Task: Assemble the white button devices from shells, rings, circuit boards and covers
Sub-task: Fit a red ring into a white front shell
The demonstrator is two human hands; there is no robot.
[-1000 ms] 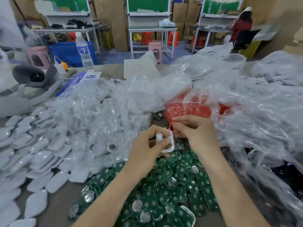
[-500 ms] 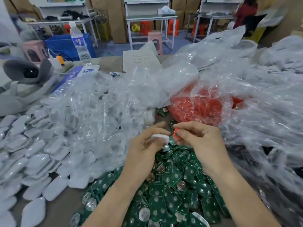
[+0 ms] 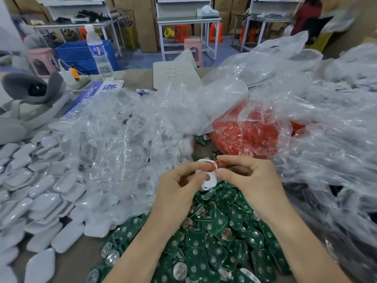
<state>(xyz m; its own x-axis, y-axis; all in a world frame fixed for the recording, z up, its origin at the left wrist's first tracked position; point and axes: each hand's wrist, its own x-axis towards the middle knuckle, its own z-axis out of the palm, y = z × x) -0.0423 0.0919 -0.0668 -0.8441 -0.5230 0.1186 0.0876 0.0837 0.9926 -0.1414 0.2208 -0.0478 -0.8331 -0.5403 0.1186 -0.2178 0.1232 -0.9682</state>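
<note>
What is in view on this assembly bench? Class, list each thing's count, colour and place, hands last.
White plastic shell: one, white, in the left hand.
Thin red ring: one, red, at the shell's upper edge.
Green circuit boards: many, green, heaped near centre.
White oval plastic covers: many, white, spread at left.
Clear plastic bags: several, transparent, middle and right.
Clear bag of red rings: one, red contents, behind the hands.
Clear plastic water bottle: one, transparent, far left.
White paper sheet: one, white, far centre.
Left hand: one, grips the shell.
Right hand: one, pinches the ring.
</note>
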